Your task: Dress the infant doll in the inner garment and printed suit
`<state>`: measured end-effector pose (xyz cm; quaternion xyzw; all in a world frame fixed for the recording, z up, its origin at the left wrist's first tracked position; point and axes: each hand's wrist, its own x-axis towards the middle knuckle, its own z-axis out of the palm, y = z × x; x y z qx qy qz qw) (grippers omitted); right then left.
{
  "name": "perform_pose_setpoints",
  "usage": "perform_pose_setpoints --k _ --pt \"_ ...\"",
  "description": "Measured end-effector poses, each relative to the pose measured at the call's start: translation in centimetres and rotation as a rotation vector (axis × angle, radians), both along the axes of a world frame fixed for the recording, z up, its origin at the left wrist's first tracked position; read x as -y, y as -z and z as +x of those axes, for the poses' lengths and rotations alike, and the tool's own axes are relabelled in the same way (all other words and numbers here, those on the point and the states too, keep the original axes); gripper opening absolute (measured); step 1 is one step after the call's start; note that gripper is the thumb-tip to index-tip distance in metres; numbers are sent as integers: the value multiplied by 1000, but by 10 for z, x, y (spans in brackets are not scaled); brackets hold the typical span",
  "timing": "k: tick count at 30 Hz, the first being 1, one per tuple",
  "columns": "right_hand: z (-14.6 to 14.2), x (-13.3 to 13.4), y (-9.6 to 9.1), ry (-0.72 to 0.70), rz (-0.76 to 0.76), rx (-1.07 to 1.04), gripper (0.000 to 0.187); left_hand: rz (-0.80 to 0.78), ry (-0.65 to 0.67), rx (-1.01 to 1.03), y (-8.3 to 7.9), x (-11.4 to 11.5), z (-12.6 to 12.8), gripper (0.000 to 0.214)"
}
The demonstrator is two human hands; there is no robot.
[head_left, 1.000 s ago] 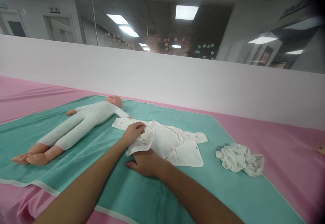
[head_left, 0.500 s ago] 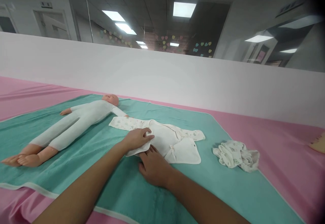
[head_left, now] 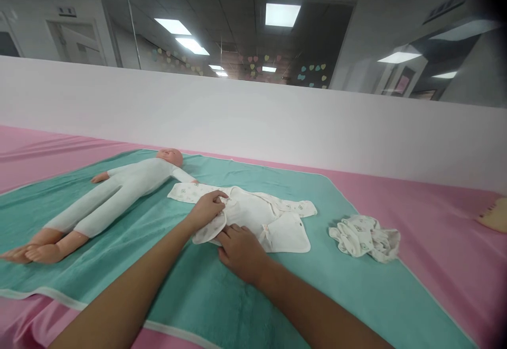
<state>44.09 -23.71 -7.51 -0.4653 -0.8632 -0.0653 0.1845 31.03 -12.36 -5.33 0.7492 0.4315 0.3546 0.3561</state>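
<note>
A white baby shirt [head_left: 249, 209] with small prints on its sleeves lies spread on the teal blanket, its left front flap folded outward. My left hand [head_left: 206, 210] is closed on the edge of that flap, thumb and fingers pinching the cloth. At the bottom hem my right hand [head_left: 243, 251] is closed, its bent fingers at the cloth beside the flap; the fingertips are partly hidden. A thin tie shows on the shirt's right front panel. To the left lies a baby doll [head_left: 137, 182] in a white body, face up, one hand close to the shirt's left sleeve.
A crumpled printed baby garment [head_left: 364, 237] lies to the right on the teal blanket [head_left: 328, 285]. Pink cloth [head_left: 428, 206] surrounds the blanket. A low white wall [head_left: 253, 122] runs behind, with glass above it. Something beige [head_left: 493, 214] shows at the right edge.
My left hand has moved slightly left and up, turning the flap further outward so its printed side shows. My right hand stays at the hem. The view has shifted a little.
</note>
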Motion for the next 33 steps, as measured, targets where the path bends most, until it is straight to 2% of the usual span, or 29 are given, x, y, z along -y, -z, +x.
perform_pose_setpoints --k 3,7,9,11,14,16,18,22,25,30,33 --pt "1 -2 0 52 45 46 8 -60 -40 130 0 -11 -10 32" --pt "1 -2 0 54 82 83 8 -62 -196 272 3 -23 -23 35" --pt "0 -2 1 69 71 81 8 -63 -224 293 5 -26 -25 34" --pt "0 -2 2 89 53 65 11 -79 -165 207 7 -23 -22 32" --pt "-1 -3 5 99 54 37 15 -9 -29 -103 6 -9 -9 36" --pt "-1 -3 6 73 68 19 18 52 30 -320 2 2 0 41" --pt "0 -4 7 28 69 7 22 44 71 -432 -5 9 3 46" --pt "0 -4 6 -56 48 -5 27 -124 209 -422 -19 12 -3 55" --pt "0 -4 3 -91 34 -14 30 -220 300 -409 -22 10 -10 58" --pt "-1 -3 2 -108 0 -4 28 -136 258 -359 -11 7 -7 45" --pt "0 -4 3 -91 -11 -2 23 -73 103 -186 -5 0 -4 41"
